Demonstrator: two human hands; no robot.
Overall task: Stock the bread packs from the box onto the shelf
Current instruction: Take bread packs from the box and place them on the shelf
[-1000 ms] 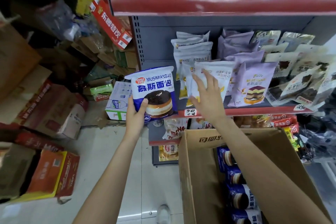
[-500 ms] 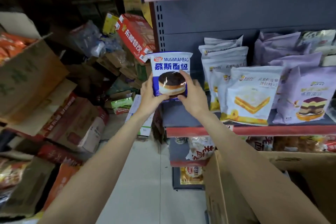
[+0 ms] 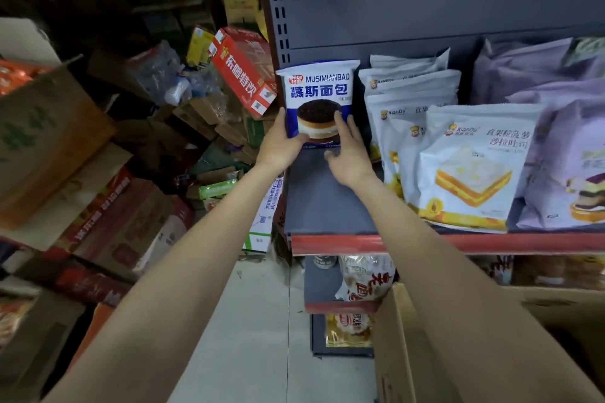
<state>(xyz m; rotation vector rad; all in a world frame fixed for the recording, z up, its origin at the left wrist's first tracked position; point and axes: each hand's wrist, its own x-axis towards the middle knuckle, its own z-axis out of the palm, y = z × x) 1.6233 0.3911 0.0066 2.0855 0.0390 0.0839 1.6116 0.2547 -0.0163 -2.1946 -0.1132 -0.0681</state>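
Both hands meet at the centre of the frame on one blue-and-white bread pack (image 3: 319,98), which stands upright at the far left end of the grey shelf (image 3: 327,206), its base on the shelf board and its back close to the rear panel. Starting at the left of the frame, a jumble of brown cardboard cartons (image 3: 49,141) and red-printed cases fills the floor area, with a red drinks carton (image 3: 244,70) tilted at the top of the heap just left of the shelf upright. Moving right, the left hand (image 3: 281,147) grips the pack's lower left edge, thumb on the front face and fingers hidden behind it. The right hand (image 3: 348,154) has its fingers fairly straight and spread, fingertips pressing on the lower right of the pack's front over the printed cake; it is not curled around anything. Just beside the pack on its right stands a row of white bread packs (image 3: 468,167) with a yellow sandwich picture, leaning one behind another, and further right, at the frame's edge, lilac packs (image 3: 563,154) fill the same shelf. Below the red shelf lip (image 3: 425,244), lower tiers hold more bagged snacks. At the lower right of the frame, under the right forearm, the open cardboard box (image 3: 402,353) shows its brown wall and flap; what lies inside cannot be seen.
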